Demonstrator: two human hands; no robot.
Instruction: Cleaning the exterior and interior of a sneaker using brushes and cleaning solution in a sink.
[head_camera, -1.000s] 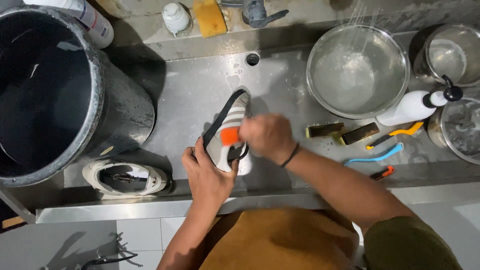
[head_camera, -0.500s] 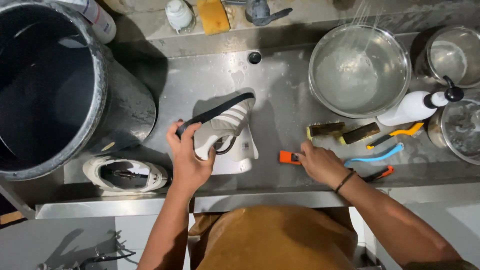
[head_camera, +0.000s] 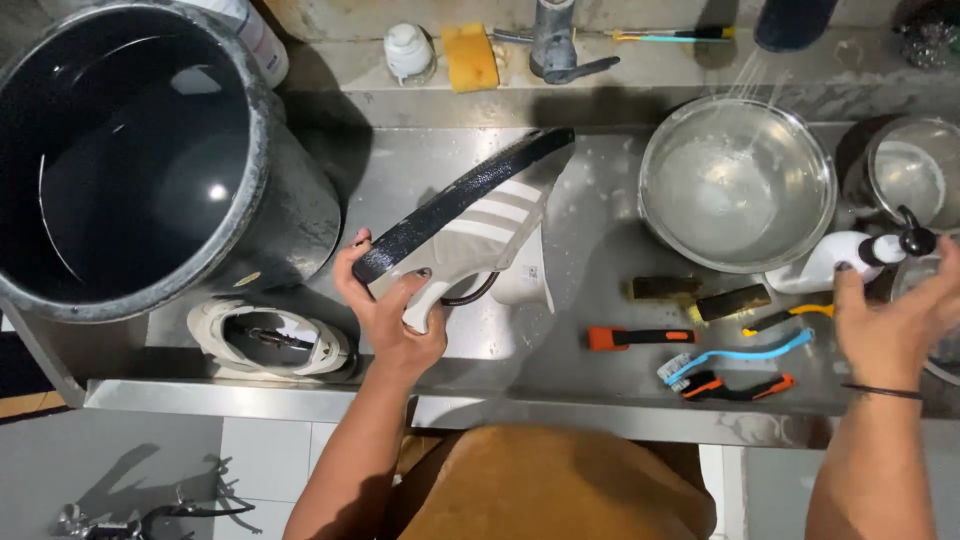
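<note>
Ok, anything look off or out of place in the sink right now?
Water streams into the steel bowl unattended. The second shoe lies on its side by the black bucket. Otherwise orderly: left hand holds the striped shoe.

A shoe (head_camera: 470, 235) is lying between the bucket (head_camera: 150, 150) at left and the bowl (head_camera: 737, 182) at right, brushes (head_camera: 700, 340) sitting before the bowl.

We stopped scrubbing: our right hand (head_camera: 893, 325) let go of the orange-handled brush (head_camera: 638, 337), which we left lying on the tabletop (head_camera: 590, 240), and reached far right to the white pump bottle (head_camera: 838, 260). Our left hand (head_camera: 388, 305) tilted the striped shoe (head_camera: 480, 225) so its dark sole faced up and its toe swung toward the faucet.
</note>
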